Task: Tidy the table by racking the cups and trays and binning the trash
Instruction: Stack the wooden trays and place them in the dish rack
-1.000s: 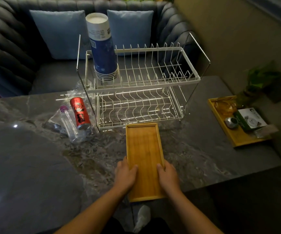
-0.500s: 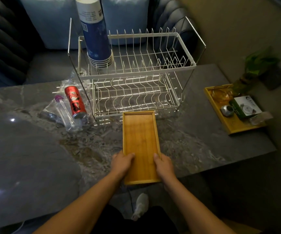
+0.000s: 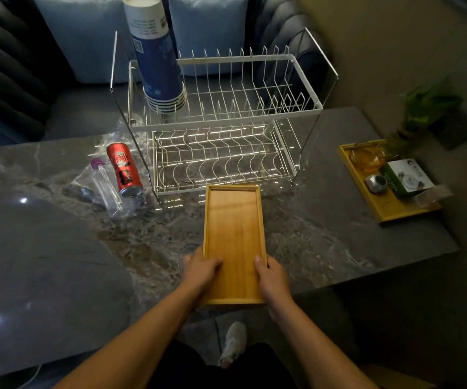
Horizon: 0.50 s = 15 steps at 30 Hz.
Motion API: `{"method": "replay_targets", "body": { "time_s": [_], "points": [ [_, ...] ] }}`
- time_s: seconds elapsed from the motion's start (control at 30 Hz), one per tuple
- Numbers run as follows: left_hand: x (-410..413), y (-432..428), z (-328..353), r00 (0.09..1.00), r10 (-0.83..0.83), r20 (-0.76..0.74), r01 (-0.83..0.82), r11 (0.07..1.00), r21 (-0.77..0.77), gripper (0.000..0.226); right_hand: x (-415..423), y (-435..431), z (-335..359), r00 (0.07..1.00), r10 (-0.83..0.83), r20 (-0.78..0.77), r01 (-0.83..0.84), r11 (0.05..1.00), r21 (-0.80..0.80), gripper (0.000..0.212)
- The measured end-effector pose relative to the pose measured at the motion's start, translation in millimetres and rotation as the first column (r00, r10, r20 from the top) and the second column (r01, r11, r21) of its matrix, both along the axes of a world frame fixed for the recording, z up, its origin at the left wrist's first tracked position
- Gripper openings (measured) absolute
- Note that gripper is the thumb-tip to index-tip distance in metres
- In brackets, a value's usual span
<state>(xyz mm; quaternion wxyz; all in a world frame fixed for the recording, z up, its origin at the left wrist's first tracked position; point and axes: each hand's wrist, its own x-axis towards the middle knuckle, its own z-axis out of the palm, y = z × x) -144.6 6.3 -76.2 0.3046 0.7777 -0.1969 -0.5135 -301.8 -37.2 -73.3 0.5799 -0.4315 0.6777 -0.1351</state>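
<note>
An empty wooden tray (image 3: 233, 228) lies lengthwise on the dark marble table (image 3: 310, 228), its far end touching the front of the two-tier white wire rack (image 3: 221, 153). My left hand (image 3: 200, 269) grips its near left edge and my right hand (image 3: 271, 273) its near right edge, thumbs on top. A tall stack of blue paper cups (image 3: 156, 54) stands upside down at the left of the rack's upper tier. To the left of the rack lie a red can (image 3: 122, 169) and a clear plastic bottle (image 3: 106, 183) with a purple cap, on crumpled clear plastic.
A second wooden tray (image 3: 381, 211) at the table's right edge holds a white-green box (image 3: 404, 176), a small metal object (image 3: 376, 183) and an amber glass item. A potted plant (image 3: 423, 108) stands behind it. A grey sofa with blue cushions (image 3: 86, 37) runs behind the table.
Both hands keep their grip on the tray's near end. The tray's far end has come closer to the rack's lower tier; the view has shifted slightly.
</note>
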Motion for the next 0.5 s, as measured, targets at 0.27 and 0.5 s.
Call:
{"method": "replay_targets", "body": {
  "time_s": [0.27, 0.5],
  "points": [
    [-5, 2, 10, 0.987, 0.057, -0.151, -0.070, 0.994, -0.082, 0.061, -8, -5, 9, 0.991, -0.023, 0.132, 0.021, 1.000, 0.021, 0.044],
    [-4, 10, 23, 0.985, 0.003, -0.173, -0.033, 0.984, -0.173, 0.060, -16, 8, 22, 0.964, -0.067, 0.256, 0.075, 0.997, -0.019, 0.044]
  ]
}}
